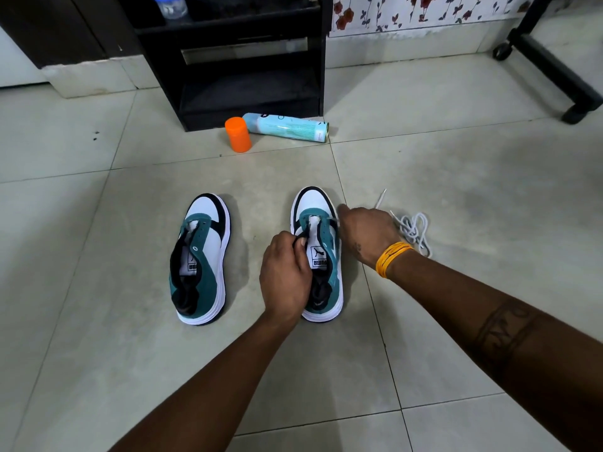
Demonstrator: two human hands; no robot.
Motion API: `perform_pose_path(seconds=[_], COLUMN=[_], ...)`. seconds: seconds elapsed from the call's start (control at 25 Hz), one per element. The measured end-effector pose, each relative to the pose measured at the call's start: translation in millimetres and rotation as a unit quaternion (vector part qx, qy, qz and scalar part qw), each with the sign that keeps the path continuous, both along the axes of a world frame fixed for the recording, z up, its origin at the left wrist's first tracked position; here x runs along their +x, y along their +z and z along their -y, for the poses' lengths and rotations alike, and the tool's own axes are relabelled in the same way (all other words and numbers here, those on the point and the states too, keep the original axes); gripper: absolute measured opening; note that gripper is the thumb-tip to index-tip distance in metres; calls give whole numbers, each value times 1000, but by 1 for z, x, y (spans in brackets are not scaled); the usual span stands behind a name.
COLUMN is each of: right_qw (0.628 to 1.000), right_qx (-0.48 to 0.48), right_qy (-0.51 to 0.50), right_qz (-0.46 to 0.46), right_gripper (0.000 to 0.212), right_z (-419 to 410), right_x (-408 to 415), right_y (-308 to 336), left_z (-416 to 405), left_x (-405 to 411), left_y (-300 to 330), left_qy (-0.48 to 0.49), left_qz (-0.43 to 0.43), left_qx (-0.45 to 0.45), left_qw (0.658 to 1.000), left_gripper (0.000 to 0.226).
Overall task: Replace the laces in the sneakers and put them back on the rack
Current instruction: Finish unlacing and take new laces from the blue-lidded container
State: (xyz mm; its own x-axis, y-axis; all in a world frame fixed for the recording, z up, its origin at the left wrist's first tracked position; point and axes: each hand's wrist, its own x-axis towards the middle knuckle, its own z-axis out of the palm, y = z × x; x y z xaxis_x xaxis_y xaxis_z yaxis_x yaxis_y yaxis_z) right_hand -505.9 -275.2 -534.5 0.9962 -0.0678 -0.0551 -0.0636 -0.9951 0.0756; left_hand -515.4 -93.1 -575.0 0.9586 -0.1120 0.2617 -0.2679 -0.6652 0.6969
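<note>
Two teal, white and black sneakers stand on the tiled floor, toes pointing away from me. The left sneaker (200, 256) has no lace and nobody touches it. My left hand (285, 275) grips the left side of the right sneaker (318, 230) by its tongue and collar. My right hand (367, 234) sits at that sneaker's right eyelets, fingers curled on a white lace end there. A loose white lace (412, 230) lies in a heap on the floor just right of my right wrist.
A black shoe rack (251, 53) stands at the back centre. In front of it lie a light blue spray can (287, 127) and its orange cap (239, 134). A black wheeled chair base (554, 66) is at the far right.
</note>
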Motion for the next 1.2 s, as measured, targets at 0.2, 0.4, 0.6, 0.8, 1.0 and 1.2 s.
perform_pose_path(seconds=[0.2, 0.4, 0.6, 0.8, 1.0, 1.2], right_qw=[983, 956, 967, 983, 985, 955], right_qx=[154, 210, 140, 107, 118, 268], right_qy=[-97, -194, -213, -148, -124, -129], right_qz=[6, 62, -20, 14, -5, 14], right_gripper=[30, 58, 87, 39, 20, 28], right_z=[24, 34, 28, 24, 37, 55], right_x=[-11, -24, -25, -23, -32, -45], right_y=[-19, -27, -38, -40, -47, -18], left_z=[-7, -9, 20, 48, 66, 83], left_x=[7, 16, 26, 35, 48, 57], left_y=[3, 22, 49, 59, 62, 62], left_qy=[-28, -48, -58, -148, -214, -322], left_qz=[-7, 0, 43, 70, 54, 3], left_qx=[-13, -25, -4, 35, 86, 97], left_qw=[1000, 999, 997, 986, 971, 942], left_gripper=[31, 36, 15, 12, 17, 46])
